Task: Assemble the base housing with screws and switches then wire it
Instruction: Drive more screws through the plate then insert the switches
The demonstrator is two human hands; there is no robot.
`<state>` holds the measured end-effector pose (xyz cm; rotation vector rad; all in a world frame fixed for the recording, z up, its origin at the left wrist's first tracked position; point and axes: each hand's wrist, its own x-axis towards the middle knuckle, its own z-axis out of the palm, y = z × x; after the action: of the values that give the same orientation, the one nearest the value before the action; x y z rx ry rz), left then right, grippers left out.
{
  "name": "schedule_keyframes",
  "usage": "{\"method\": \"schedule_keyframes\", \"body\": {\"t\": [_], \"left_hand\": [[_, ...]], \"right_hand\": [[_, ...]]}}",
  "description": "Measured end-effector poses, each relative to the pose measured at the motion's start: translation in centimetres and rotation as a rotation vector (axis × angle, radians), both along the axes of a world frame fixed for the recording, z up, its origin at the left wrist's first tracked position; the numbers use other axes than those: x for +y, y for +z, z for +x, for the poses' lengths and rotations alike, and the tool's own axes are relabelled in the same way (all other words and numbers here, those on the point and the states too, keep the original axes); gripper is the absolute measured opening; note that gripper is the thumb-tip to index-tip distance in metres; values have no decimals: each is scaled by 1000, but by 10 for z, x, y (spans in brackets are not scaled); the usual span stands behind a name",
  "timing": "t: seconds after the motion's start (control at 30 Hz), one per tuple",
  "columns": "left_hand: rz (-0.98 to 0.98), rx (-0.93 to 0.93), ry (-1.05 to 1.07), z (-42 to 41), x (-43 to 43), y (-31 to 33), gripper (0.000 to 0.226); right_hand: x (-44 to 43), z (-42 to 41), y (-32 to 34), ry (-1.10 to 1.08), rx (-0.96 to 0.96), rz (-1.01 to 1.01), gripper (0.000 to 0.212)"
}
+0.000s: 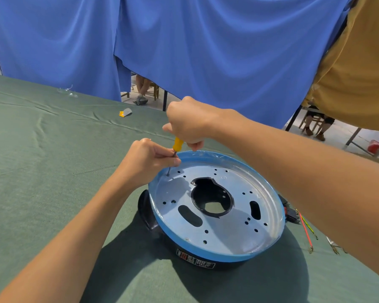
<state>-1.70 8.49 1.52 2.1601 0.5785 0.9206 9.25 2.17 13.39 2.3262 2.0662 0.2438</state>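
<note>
A: Now, where is the round black base housing (214, 215) with its blue-rimmed, perforated silver metal plate seen?

B: It is set on the green-clothed desk (42, 171), just below and right of both hands.

A: And what is held?

B: The yellow-handled screwdriver (177, 145) is gripped from above by the right hand (188, 121). Its thin metal shaft is pinched by the left hand (148, 160), with the tip placed at a hole near the plate's far-left edge.
</note>
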Motion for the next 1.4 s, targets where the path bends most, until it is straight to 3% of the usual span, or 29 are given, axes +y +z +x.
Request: {"method": "schedule_keyframes", "body": {"t": [0.13,0.2,0.33,0.5,0.57,0.7,0.87,1.03,1.17,1.33,1.4], "left_hand": [[-5,67,-40,-3,4,1,11],[-34,102,-77,-3,5,1,15],[-99,19,-50,-3,1,0,11],[-18,-30,39,-1,-3,2,7],[-13,5,26,-3,-2,3,4],[-20,51,-16,-3,-2,3,8],[-50,81,-64,-3,0,2,10],[-30,1,45,1,-5,0,5],[-17,48,20,1,-4,2,10],[-29,64,18,1,-3,3,14],[-37,51,22,0,-3,2,10]], "right_hand": [[-5,-4,12,94,-24,-138,19],[-6,-5,14,119,-34,-114,10],[-6,-5,9,75,-64,-51,34],[-1,-12,5,26,0,-65,43],[-4,-14,12,46,13,-105,39],[-13,-16,22,122,-39,-162,8],[-7,-22,12,82,-88,-170,30],[1,-22,9,-104,76,-195,26],[-4,-23,15,-108,155,-243,26],[-10,-19,22,95,-91,-298,4],[-7,-19,18,115,-105,-298,7]]}}
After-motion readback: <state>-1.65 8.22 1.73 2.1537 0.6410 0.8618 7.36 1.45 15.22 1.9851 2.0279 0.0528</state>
